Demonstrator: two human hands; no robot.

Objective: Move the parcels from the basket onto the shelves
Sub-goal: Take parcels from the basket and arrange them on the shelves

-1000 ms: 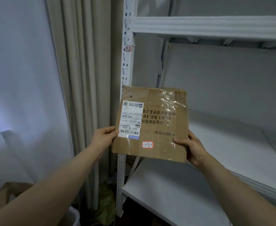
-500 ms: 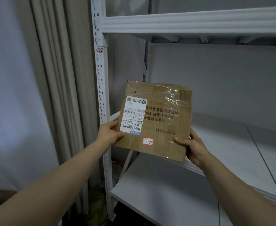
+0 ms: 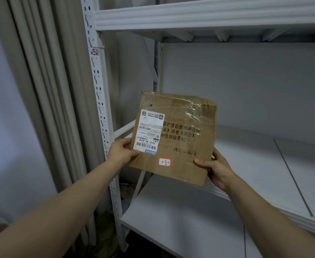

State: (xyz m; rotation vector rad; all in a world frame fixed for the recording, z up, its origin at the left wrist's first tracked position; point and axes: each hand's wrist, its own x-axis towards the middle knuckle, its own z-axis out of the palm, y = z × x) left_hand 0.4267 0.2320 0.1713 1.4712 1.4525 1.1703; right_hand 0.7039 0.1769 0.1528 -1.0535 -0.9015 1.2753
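A flat brown cardboard parcel [image 3: 179, 138] with a white shipping label, clear tape and a small red-edged sticker is held up in front of the white metal shelves. My left hand [image 3: 122, 151] grips its lower left edge, thumb on the front face. My right hand [image 3: 215, 167] grips its lower right corner. The parcel hangs tilted, just above the front left end of the middle shelf [image 3: 255, 164]. The basket is out of sight.
The white perforated shelf post [image 3: 99, 101] with a small number tag stands left of the parcel. A bare lower shelf [image 3: 181, 220] lies below and an upper shelf [image 3: 209, 13] above. Beige curtains [image 3: 46, 90] hang at the left.
The view has swung left-to-right, so the shelves now fill the frame. The parcel has moved past the post toward the middle shelf, still held by both hands.
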